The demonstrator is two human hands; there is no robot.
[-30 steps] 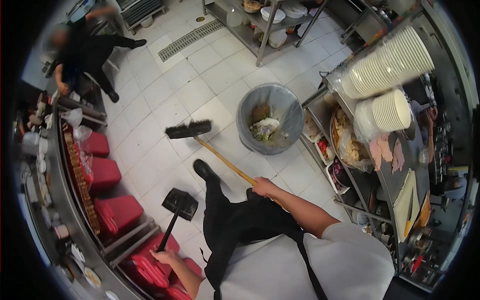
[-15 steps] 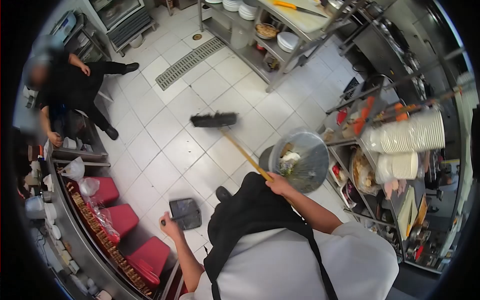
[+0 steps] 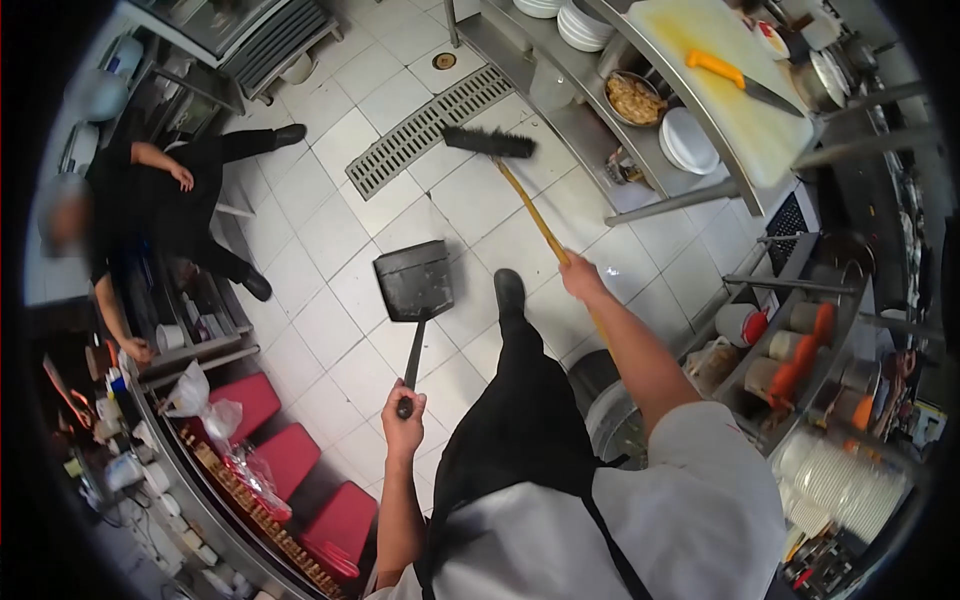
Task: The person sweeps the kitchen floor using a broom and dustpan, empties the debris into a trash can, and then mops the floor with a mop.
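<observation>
My left hand (image 3: 404, 424) is closed around the dark handle of a long-handled dustpan (image 3: 416, 280), whose black pan hangs over or rests on the tiles ahead of me; I cannot tell which. Further right, my right hand (image 3: 580, 277) grips the yellow stick of a broom (image 3: 531, 205). Its black bristle head (image 3: 490, 143) lies near the floor drain grate, ahead of the dustpan. Bits of dirt show on the tiles between them. The lower end of the stick passes behind my right forearm.
A grey bin (image 3: 618, 425) stands by my right leg, partly hidden. A steel table with a cutting board and knife (image 3: 742, 82) is at upper right. Red bins (image 3: 290, 458) line the left counter. A co-worker (image 3: 165, 205) sits at left. A drain grate (image 3: 430, 130) crosses the floor.
I have stepped forward, and the bin now sits beside me. The broom head has moved away to the drain grate. The dustpan has swung forward, its handle now showing at full length.
</observation>
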